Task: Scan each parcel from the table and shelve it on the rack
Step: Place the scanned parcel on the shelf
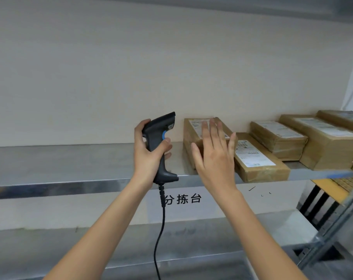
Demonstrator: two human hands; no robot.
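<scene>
Left hand point(149, 152): fingers curled round the scanner point(161, 138) grip. Right hand point(214, 156): fingers spread, holding nothing, in front of the leftmost parcel point(191, 136). Five parcels lie on the rack shelf point(70, 164), apparently shelved; desk and remaining count not visible.

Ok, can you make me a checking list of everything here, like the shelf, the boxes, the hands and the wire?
Surface: metal shelf, bare on its left part; a lower metal surface below.
Job's things: five brown parcels with white labels in a row on the right, from the leftmost parcel to the last one at the frame edge; black scanner.
Clutter: nothing seen.
Hands: left hand grips the scanner's handle; right hand open, fingers spread, in front of the leftmost parcel; contact cannot be told.
Cables: black cable hangs from the scanner.
Surroundings: pale wall; black characters printed under the shelf; yellow rack at right.
</scene>
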